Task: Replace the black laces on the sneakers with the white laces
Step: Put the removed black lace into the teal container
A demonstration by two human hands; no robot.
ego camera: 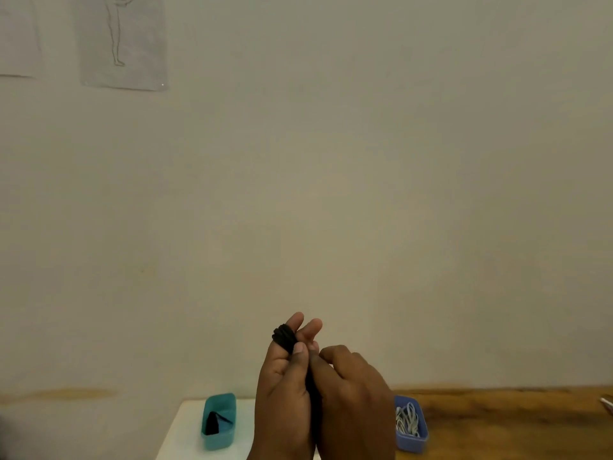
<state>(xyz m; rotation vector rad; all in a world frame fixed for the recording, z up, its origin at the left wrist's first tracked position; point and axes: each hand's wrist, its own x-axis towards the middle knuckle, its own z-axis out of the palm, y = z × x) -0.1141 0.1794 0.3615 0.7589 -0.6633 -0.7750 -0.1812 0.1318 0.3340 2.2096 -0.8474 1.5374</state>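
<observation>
Head view: black lace (284, 336) coils around left hand (285, 386) fingers (296, 322).

Dim, warm indoor light, soft picture.
The wall (331, 161) looks evenly lit and yellowish, without glare; both hands read dark with little detail, and a dark smudge sits in the bottom-left corner.

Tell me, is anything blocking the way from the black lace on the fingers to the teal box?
Nothing visible does. The black lace is wound round the left hand, raised above the table, and the teal box sits open below and left.
</observation>
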